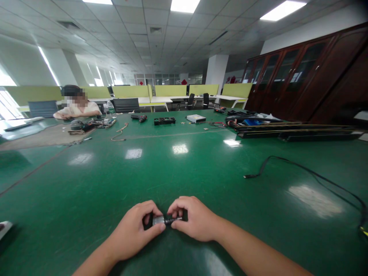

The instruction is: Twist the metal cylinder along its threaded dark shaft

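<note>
Evidently the work in hand is a fine two-handed job on a small metal piece (158, 220), held low in the view just above the green table (138, 172); take that piece as the hub of the clock. The left hand (135, 226), at nine o'clock, pinches its silver barrel between thumb and fingers, while the right hand (198, 220), at three, is closed on the thinner rod end, a dark section showing between the two grips. My reading is that the step is a matter of fitting, turning or parting these two ends, though which of these cannot be told. Any next move would call for a steady left grip on the barrel, with the right fingers kept in line with the rod so it doesn't tilt or slip. Toward two o'clock a black cable (307, 167) trails across the table; near eleven lies a power drill (139, 118), at twelve a black part (165, 121), and just past twelve a silver box (196, 118). As for writing, nothing can be read: the drill and box show no legible brand, and the bottle (110, 109) near eleven is too small for any label to be made out.
</note>
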The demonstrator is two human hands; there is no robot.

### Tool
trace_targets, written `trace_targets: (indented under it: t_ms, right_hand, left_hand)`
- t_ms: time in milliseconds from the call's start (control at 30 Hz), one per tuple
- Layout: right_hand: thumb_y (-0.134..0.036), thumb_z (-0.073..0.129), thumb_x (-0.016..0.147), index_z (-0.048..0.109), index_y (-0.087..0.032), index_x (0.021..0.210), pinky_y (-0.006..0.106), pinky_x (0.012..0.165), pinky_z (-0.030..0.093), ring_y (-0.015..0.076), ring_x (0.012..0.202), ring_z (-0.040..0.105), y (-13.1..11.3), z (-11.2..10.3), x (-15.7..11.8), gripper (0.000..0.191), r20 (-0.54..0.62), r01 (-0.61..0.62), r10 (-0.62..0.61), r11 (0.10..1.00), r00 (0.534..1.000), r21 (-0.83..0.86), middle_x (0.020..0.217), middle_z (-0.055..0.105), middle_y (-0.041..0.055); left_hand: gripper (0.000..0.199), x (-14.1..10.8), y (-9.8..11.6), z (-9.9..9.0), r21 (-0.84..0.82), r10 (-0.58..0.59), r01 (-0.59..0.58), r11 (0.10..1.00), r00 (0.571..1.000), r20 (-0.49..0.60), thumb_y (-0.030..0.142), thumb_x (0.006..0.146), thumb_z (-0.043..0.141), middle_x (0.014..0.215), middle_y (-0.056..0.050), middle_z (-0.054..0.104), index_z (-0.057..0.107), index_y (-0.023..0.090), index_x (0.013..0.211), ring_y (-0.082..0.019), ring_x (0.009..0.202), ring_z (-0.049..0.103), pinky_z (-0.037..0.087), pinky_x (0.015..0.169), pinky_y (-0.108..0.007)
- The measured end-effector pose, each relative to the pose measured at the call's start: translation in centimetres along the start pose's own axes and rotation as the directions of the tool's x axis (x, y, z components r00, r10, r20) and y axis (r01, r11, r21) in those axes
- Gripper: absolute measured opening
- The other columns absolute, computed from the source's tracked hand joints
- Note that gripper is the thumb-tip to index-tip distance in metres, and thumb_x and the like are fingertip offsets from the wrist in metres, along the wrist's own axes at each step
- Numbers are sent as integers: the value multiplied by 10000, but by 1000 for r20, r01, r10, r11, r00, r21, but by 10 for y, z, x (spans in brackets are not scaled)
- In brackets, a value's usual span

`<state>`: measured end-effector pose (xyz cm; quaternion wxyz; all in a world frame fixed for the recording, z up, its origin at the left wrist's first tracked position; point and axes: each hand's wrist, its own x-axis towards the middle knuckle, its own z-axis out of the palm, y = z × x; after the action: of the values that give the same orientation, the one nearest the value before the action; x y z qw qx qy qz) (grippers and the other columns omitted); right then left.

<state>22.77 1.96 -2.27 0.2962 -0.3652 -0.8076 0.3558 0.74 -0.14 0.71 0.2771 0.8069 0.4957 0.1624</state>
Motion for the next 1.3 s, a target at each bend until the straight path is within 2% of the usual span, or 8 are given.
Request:
trace_targets:
  t_ms: [400, 533, 767, 1033, 1300]
  right_hand:
    - [-170, 694, 773, 680, -189, 881, 258, 717, 418, 143, 753, 571, -5, -1, -1, 110, 31, 58, -55, 995, 998, -85, 779, 631, -5]
    - [-206, 718, 759, 683, -199, 881, 260, 701, 407, 144, 737, 563, -2, 0, 0, 126, 42, 75, -70, 990, 997, -119, 765, 618, -11]
    - [-177, 765, 702, 688, -212, 923, 262, 725, 411, 149, 760, 571, 2, 2, 1, 237, 56, 71, -64, 989, 996, -132, 802, 634, -15]
    - [-202, 683, 829, 690, -209, 939, 289, 796, 409, 158, 814, 585, -7, -3, 0, 110, 66, 83, -75, 988, 995, -129, 852, 666, 4]
    - [-229, 686, 821, 710, -212, 955, 295, 798, 426, 177, 850, 589, -2, -1, 0, 137, 60, 124, -116, 983, 991, -137, 870, 657, 23]
  left_hand:
    - [169, 3, -5, 4, 9, -27, 27, 1000, 999, -18, 326, 765, 697, 758, 30, 567, 655, 200, 869, -150, 707, 525, 371, 644, -238]
    - [183, 2, -3, 3, 29, -34, 34, 999, 999, -10, 320, 741, 713, 772, 27, 585, 664, 207, 877, -157, 725, 530, 370, 656, -241]
    - [180, 2, -2, 2, 45, -26, 27, 999, 1000, -15, 358, 768, 690, 764, 22, 584, 644, 202, 843, -156, 718, 520, 367, 651, -236]
    - [228, 2, -3, 3, 43, 6, -5, 999, 1000, -18, 413, 832, 644, 745, 16, 568, 629, 187, 804, -152, 702, 515, 358, 639, -238]
    - [211, 4, -3, 3, 48, 7, -7, 999, 1000, -7, 400, 815, 660, 751, 14, 587, 632, 191, 799, -154, 711, 522, 361, 641, -235]
